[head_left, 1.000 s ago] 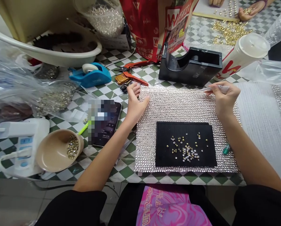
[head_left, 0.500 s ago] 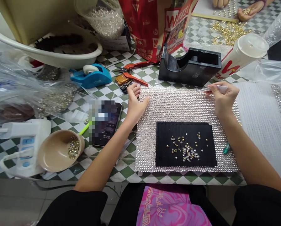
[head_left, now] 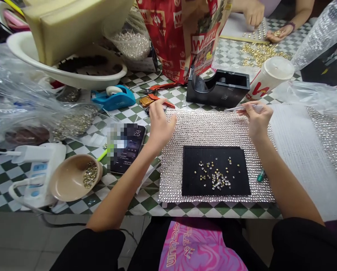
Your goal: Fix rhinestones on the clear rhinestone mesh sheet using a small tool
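A sheet of close-set rhinestones [head_left: 171,162] lies in front of me on the checkered tabletop. On it rests a black ribbed tray [head_left: 193,158] with loose gold and clear rhinestones [head_left: 220,180] scattered over it. My left hand [head_left: 160,126] is at the sheet's upper left corner, thumb apart from the fingers, holding nothing visible. At the upper right edge, my right hand [head_left: 258,118] pinches a thin, pale, shiny strip [head_left: 234,108] that tapers leftward; whether it is clear film or a tool I cannot tell. A green-capped object [head_left: 260,175] lies near my right forearm.
Behind the sheet stand a black tape dispenser [head_left: 217,92], orange-handled cutters [head_left: 165,101] and a paper cup [head_left: 275,77]. To the left are a phone [head_left: 129,148], a beige bowl [head_left: 69,184] and a power strip [head_left: 38,180]. Another person's hands [head_left: 254,15] work over gold pieces across the table.
My left hand has lifted slightly off the sheet's corner, its fingers now higher. The right hand still pinches the strip, which now shows longer and thinner. The whole view has shifted.
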The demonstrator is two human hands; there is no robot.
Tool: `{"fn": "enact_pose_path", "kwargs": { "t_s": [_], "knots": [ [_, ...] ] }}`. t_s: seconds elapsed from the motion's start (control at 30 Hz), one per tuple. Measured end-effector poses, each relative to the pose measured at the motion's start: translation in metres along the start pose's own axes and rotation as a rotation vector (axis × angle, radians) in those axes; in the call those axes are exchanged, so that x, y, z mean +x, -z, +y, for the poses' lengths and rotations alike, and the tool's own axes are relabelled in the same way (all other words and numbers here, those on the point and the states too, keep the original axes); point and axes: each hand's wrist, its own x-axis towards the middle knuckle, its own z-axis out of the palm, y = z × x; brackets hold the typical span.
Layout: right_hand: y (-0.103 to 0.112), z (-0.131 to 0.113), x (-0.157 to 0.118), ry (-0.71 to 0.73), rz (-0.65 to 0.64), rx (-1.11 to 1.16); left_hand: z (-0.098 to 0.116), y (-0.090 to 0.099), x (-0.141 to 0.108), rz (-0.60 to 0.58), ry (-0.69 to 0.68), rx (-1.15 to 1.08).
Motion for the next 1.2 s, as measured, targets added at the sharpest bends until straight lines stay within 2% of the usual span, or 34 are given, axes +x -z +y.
{"fn": "enact_pose_path", "kwargs": {
  "t_s": [0.07, 0.17, 0.23, 0.3, 0.33, 0.37, 0.43, 0.53, 0.73, 0.97, 1.1, 1.2],
  "knots": [
    [0.001, 0.002, 0.003, 0.012, -0.012, 0.036, 0.029, -0.006, -0.007, -0.124, -0.184, 0.098],
    [0.003, 0.007, 0.006, 0.022, -0.033, 0.052, 0.082, -0.026, -0.032, -0.436, -0.421, 0.267],
    [0.004, 0.009, 0.009, 0.02, -0.052, 0.06, 0.116, -0.047, -0.056, -0.645, -0.587, 0.354],
    [0.005, 0.011, 0.01, 0.004, -0.061, 0.072, 0.141, -0.071, -0.082, -0.929, -0.814, 0.314],
    [0.005, 0.01, 0.011, -0.009, -0.061, 0.074, 0.149, -0.083, -0.094, -1.052, -0.879, 0.284],
    [0.005, 0.01, 0.011, -0.024, -0.06, 0.076, 0.155, -0.095, -0.104, -1.095, -0.899, 0.284],
    [0.006, 0.007, 0.011, -0.052, -0.065, 0.091, 0.16, -0.116, -0.116, -1.133, -0.902, 0.309],
    [0.007, 0.001, 0.013, -0.086, -0.057, 0.128, 0.16, -0.137, -0.119, -1.174, -0.87, 0.364],
    [0.015, -0.013, 0.023, -0.043, -0.088, 0.144, 0.166, -0.152, -0.107, -1.25, -0.777, 0.415],
    [0.026, -0.026, 0.024, -0.015, -0.106, 0.163, 0.17, -0.145, -0.099, -1.238, -0.626, 0.368],
    [0.036, -0.037, 0.025, 0.008, -0.086, 0.168, 0.163, -0.13, -0.093, -1.119, -0.508, 0.339],
    [0.043, -0.042, 0.024, 0.02, -0.076, 0.178, 0.155, -0.108, -0.084, -1.0, -0.422, 0.31]
  ]
}}
